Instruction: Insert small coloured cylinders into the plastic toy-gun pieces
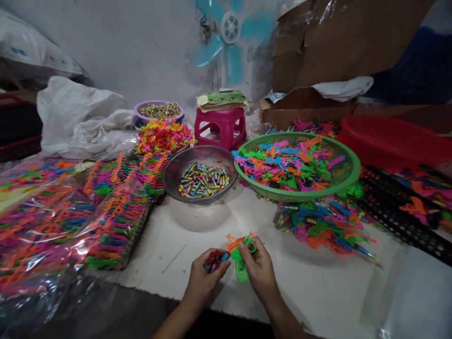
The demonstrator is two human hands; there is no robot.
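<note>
Your left hand (206, 278) is gripping small tubes (213, 260); your right hand (259, 268) is pinching a green toy gun (241, 263). Many loose toys (325, 226) beyond your fingers are waiting.

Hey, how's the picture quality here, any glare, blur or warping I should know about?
Head view: glare streaks the plastic-wrapped packs at left; the fan on the back wall is motion-blurred; wide-angle warping bends the edges; the steel bowl throws a soft shadow forward; the left hand and right hand are fairly sharp, holding small toy pieces.
</note>
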